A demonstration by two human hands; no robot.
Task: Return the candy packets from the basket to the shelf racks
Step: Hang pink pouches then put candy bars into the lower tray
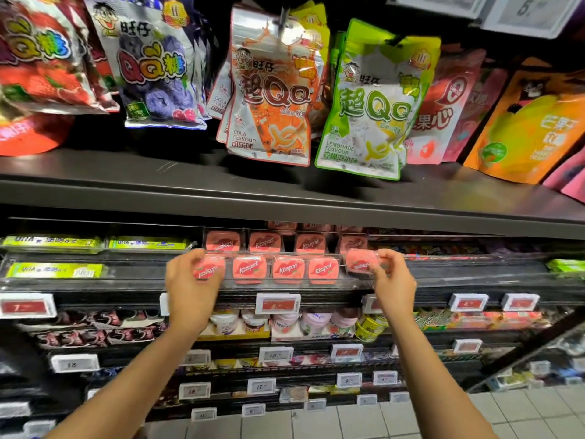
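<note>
We've got both hands up at the clear tray rack [316,285], one pink Kissport tin each. Left hand [190,280]: fingers curled round the left tin [209,269], logo upside down, sitting at the left end of the front row. Right hand [391,277]: fingertips and thumb pinch the right tin [361,263] by its right edge, logo also inverted, at the right end of the row, tilted a bit. We can't tell if either tin is seated in its slot or just held against the rack.

Between our hands, three more Kissport tins [288,269] stand side by side in the front row, logos upright. At 12 o'clock from those, a second row of the same tins [264,242], set further back.

At 9 o'clock from the left hand: yellow-green candy bars [55,270] on the same shelf level. At 6 o'clock under the rack, a price tag [278,304], then small tubs [285,323] on the shelf below.

At 12 o'clock, above the dark shelf board [285,198], hanging gummy bags: the orange cola bag [272,99] and, at its 3 o'clock, the green lemonade bag [373,106]. Purple bag [152,68] at the cola bag's 9 o'clock.

Basket is out of frame.
</note>
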